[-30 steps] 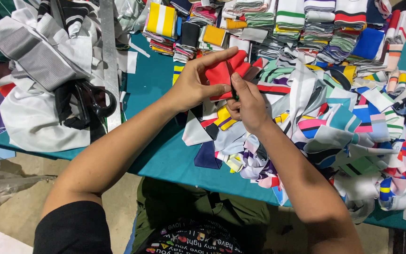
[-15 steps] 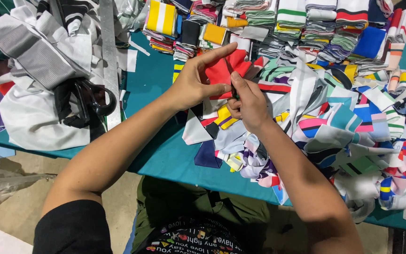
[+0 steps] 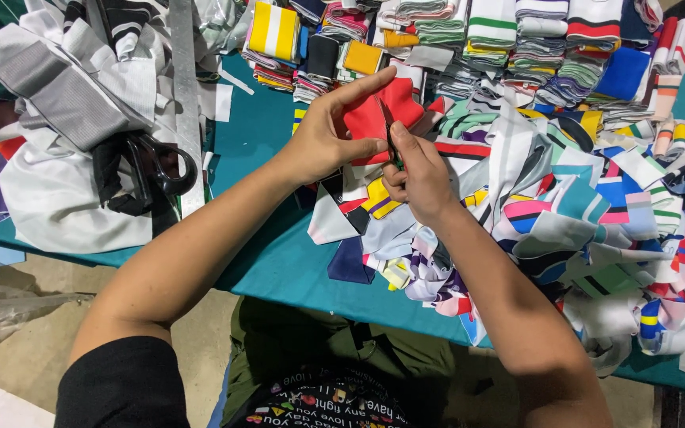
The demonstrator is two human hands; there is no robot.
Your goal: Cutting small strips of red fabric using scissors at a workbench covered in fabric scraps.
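Almost nothing shifts from half a second ago: the left hand point(image 3: 323, 135) still pinches the red cloth point(image 3: 378, 115) above the scrap pile point(image 3: 517, 206). The right hand point(image 3: 418, 174), closed on small snips point(image 3: 391, 147), stays at its edge; trimming seems ongoing. Black scissors point(image 3: 156, 162) lie left, untouched.

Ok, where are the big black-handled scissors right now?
In the head view, the black-handled scissors lie on the left side of the teal table, on the grey and white fabric pile beside a metal ruler, apart from the left hand.
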